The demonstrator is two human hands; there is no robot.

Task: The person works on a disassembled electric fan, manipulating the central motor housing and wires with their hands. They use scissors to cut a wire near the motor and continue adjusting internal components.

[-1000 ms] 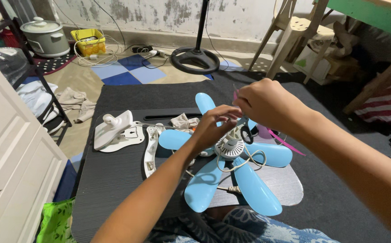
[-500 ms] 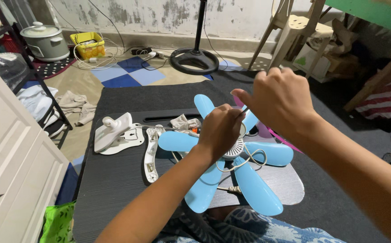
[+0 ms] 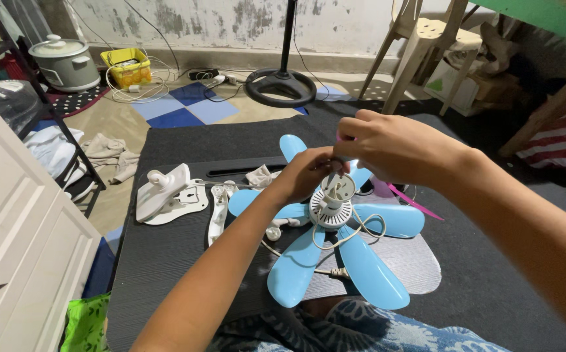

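Two hands meet over the fan hub [image 3: 332,207], both above it, hub directly below the grip. Left hand [image 3: 307,173] closed on the hub's white cap [image 3: 339,187], steadying from the left. Right hand [image 3: 397,147] pinched shut on a thin tool, mostly hidden, shaft pointing near-straight down into the cap. Hub axis upright, blue blades [image 3: 367,270] spread flat around it on the dark tabletop [image 3: 165,261]. White cord [image 3: 354,234] looped beside the hub. Right hand higher, left hand nearer the hub. White housing [image 3: 165,195] well apart to the left.
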